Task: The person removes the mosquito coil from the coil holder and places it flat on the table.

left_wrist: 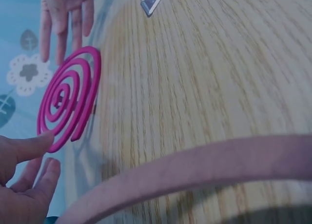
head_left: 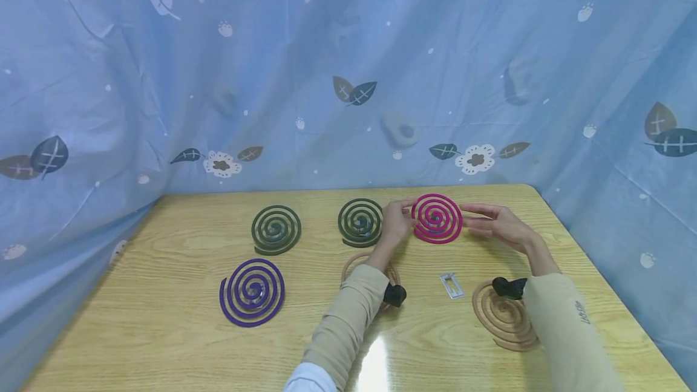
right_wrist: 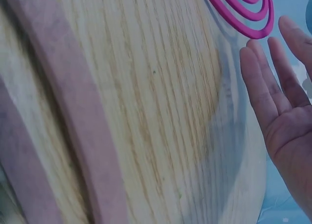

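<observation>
A pink mosquito coil (head_left: 437,239) stands at the back right of the table, with a small metal stand partly visible behind its centre. My left hand (head_left: 396,222) is at the coil's left edge; in the left wrist view the thumb (left_wrist: 34,148) overlaps the rim and the other fingers lie apart below it. Whether the thumb touches the coil I cannot tell. At the opposite edge, my right hand (head_left: 503,227) has its fingers straight and spread. A narrow gap shows between those fingertips (right_wrist: 247,58) and the coil in the right wrist view.
Two dark green coils (head_left: 276,253) (head_left: 360,245) stand along the back, and a purple coil (head_left: 252,323) is front left. A brown coil (head_left: 348,268) lies partly under my left forearm, another (head_left: 509,343) by my right sleeve. Between them lies a flat metal stand (head_left: 452,286).
</observation>
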